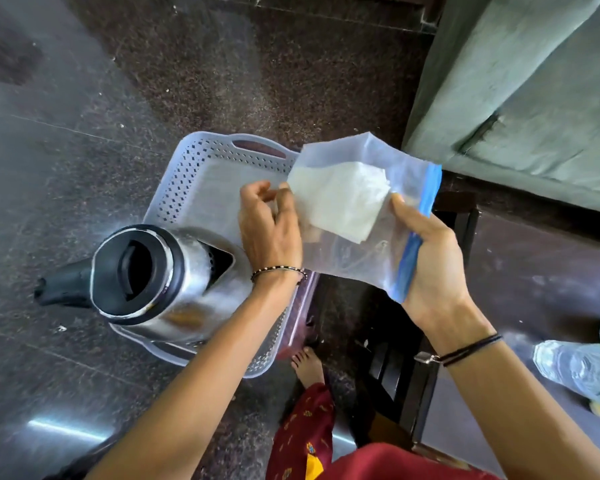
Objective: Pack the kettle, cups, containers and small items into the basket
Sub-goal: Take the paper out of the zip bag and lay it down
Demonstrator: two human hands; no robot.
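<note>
A clear zip bag (368,209) is held above the basket (201,188) by both hands. The right hand (433,261) is clamped on the bag's blue zip strip (418,233), thumb on top and fingers beneath. The left hand (269,226) is pressed against the bag's opposite edge, its fingers curled; whether that edge is pinched or merely touched cannot be told, since the fingertips are blurred. A folded white tissue (340,202) is seen inside the bag, with what may be thin cord beneath it. A bangle is worn on the left wrist and a dark thread on the right. Below the hands, the white perforated basket is set on the dark stone floor (84,116). A steel kettle (160,275) with a black lid and handle stands in the basket's near end.
</note>
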